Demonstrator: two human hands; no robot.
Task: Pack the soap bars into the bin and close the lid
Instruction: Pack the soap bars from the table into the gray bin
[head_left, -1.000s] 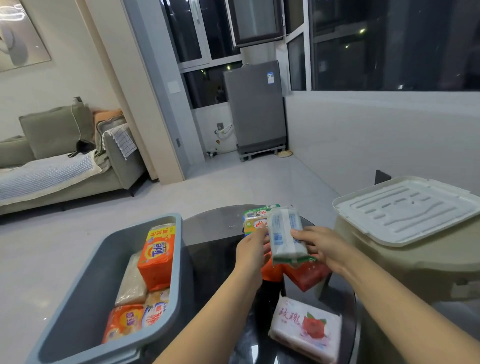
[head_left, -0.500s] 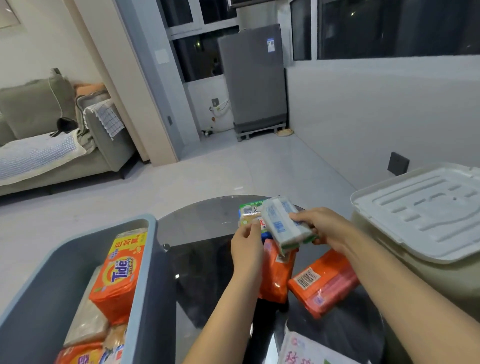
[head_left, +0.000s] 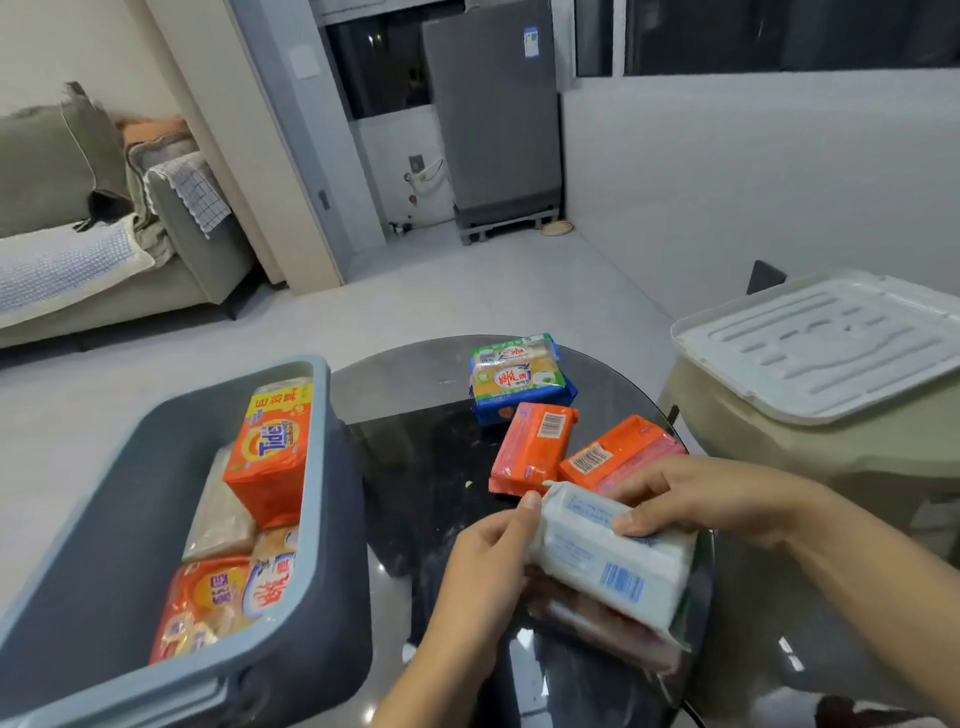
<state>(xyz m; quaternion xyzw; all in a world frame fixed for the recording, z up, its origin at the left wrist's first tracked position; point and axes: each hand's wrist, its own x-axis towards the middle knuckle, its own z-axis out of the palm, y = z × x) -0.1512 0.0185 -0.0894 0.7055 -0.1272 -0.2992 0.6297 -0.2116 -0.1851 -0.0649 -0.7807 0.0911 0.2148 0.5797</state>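
Both my hands hold a white soap pack with blue print (head_left: 608, 564) above the near side of the round black glass table (head_left: 415, 457). My left hand (head_left: 488, 558) grips its left end, my right hand (head_left: 696, 499) its top. Under the pack lies a pink-white soap bar (head_left: 597, 623), mostly hidden. Two orange bars (head_left: 532, 447) (head_left: 618, 452) and a green-and-blue stack of bars (head_left: 519, 376) lie farther back on the table. The grey-blue bin (head_left: 322, 447) stands at the left, open, with several bars inside, an orange Tide pack (head_left: 270, 457) upright among them.
The white ribbed lid (head_left: 826, 343) rests on a beige stool or container (head_left: 779, 447) at the right. A sofa (head_left: 104, 249) stands far left, a grey appliance (head_left: 493, 114) at the back wall. Pale floor lies between them and the table.
The white pack has come down and toward me in both hands, from over the far stack to the table's near side. The camera has tilted down, showing more of the bin.
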